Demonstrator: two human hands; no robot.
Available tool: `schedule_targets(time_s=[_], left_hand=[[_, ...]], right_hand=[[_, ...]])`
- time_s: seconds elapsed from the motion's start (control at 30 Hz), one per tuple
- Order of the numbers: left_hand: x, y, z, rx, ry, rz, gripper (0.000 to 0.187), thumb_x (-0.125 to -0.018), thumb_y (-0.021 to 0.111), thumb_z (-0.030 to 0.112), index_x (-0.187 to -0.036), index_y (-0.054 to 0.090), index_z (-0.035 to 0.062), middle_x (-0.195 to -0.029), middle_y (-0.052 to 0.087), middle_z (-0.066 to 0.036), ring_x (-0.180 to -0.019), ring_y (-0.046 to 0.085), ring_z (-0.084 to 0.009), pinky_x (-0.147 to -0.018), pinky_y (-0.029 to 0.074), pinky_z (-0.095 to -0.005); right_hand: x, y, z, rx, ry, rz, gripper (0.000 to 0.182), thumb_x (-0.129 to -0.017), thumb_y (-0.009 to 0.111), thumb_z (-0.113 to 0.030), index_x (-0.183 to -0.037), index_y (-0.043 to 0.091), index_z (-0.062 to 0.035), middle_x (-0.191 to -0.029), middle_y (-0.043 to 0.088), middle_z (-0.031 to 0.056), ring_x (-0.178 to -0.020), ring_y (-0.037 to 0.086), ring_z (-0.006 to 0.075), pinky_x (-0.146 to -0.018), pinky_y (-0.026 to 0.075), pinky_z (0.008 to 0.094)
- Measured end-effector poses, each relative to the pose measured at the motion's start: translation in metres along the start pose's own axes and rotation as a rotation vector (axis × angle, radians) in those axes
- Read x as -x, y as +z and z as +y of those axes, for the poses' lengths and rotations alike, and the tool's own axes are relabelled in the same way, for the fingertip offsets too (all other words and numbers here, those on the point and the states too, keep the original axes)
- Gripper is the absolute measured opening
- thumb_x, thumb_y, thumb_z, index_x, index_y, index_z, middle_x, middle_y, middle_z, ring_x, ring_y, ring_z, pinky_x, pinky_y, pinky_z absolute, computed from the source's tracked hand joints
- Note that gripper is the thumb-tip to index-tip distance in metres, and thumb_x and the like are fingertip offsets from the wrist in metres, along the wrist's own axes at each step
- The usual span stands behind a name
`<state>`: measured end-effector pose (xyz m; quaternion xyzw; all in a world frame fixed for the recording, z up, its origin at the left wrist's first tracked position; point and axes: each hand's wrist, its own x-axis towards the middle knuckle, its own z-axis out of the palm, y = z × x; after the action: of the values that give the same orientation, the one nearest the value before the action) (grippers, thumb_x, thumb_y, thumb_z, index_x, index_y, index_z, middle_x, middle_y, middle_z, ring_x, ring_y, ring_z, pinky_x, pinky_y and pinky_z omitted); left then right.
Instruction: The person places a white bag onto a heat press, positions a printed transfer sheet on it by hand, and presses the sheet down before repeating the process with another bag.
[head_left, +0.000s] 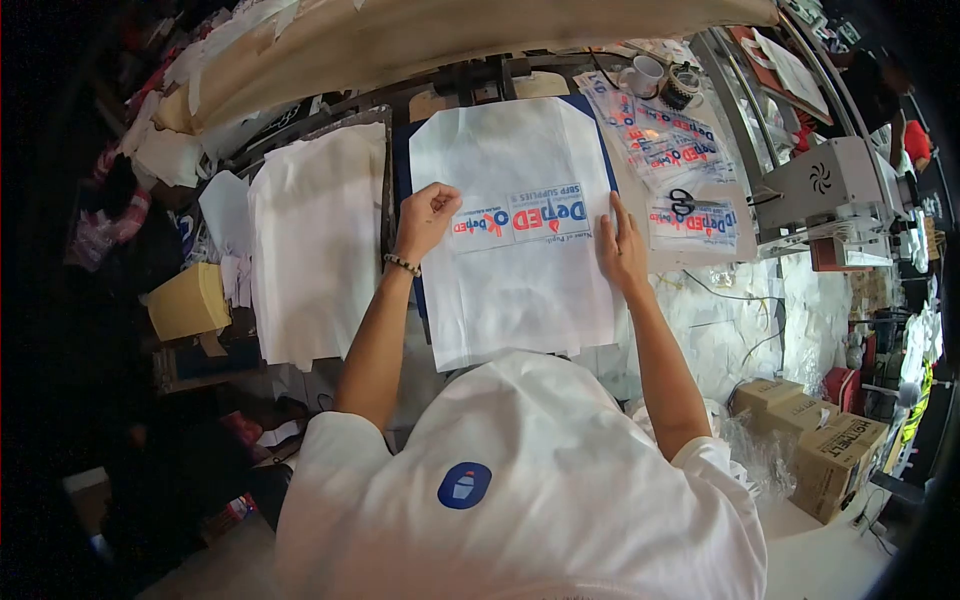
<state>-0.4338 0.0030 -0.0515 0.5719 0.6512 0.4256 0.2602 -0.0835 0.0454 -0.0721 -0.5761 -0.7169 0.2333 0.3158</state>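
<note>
A white sheet-like bag (520, 300) lies flat on a dark blue platen (402, 150), whose edges show around it. Across its middle is a red and blue printed design (530, 213), upside down from where I stand. My left hand (428, 218), a beaded bracelet at its wrist, is over the bag's left edge beside the print. Its fingers are curled into a pinch, and what they hold cannot be made out. At the right edge, my right hand (622, 242) rests with fingers stretched out, touching the bag beside the print's end.
To the left lies a stack of white sheets (315, 240). On the right are printed transfer films (665, 140), black scissors (684, 203), a white mug (642, 75) and a tape roll (681, 88). A grey machine box (815, 185) stands farther right, with cardboard boxes (835, 450) below.
</note>
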Motion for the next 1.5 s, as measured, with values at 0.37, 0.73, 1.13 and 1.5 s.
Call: schedule_targets(time_s=[0.37,0.73,1.13,1.5], left_hand=[[-0.001,0.003,-0.013,0.026,-0.138,-0.017,0.023,-0.093,0.073,0.015,-0.112,0.071,0.0023,-0.091,0.073,-0.004,-0.081,0.065,-0.0084,-0.074,0.053,-0.0247],[0.013,0.007,0.0,-0.054,-0.083,0.094,0.024,-0.085,0.078,0.009,-0.106,0.072,0.0001,-0.089,0.074,-0.009,-0.076,0.069,-0.0139,-0.073,0.057,-0.0285],[0.027,0.021,0.022,-0.227,0.247,0.222,0.007,-0.08,0.073,0.004,-0.08,0.066,0.005,-0.078,0.06,-0.008,-0.071,0.062,-0.0263,-0.067,0.051,-0.0385],[0.036,0.026,0.027,-0.532,0.354,0.275,0.046,-0.078,0.076,0.009,-0.122,0.065,0.0066,-0.133,0.055,-0.018,-0.124,0.05,-0.038,-0.105,0.04,-0.0497]], right_hand=[[-0.001,0.001,0.005,-0.014,0.002,-0.016,0.057,-0.105,0.043,-0.044,-0.151,0.045,-0.0104,-0.134,0.057,0.029,-0.117,0.058,0.0478,-0.099,0.047,0.0489],[-0.001,0.0,0.002,0.015,-0.032,-0.001,0.055,-0.103,0.047,-0.035,-0.153,0.043,-0.013,-0.129,0.058,0.0288,-0.107,0.062,0.0453,-0.093,0.049,0.0491],[0.0,0.002,0.007,0.008,-0.027,-0.027,0.047,-0.101,0.048,-0.029,-0.148,0.052,-0.0253,-0.129,0.056,0.0223,-0.103,0.064,0.0432,-0.091,0.051,0.0478],[0.001,0.022,0.031,0.096,-0.119,0.118,0.052,-0.098,0.058,-0.04,-0.147,0.053,-0.0236,-0.125,0.058,0.0246,-0.088,0.063,0.0357,-0.087,0.051,0.0463]])
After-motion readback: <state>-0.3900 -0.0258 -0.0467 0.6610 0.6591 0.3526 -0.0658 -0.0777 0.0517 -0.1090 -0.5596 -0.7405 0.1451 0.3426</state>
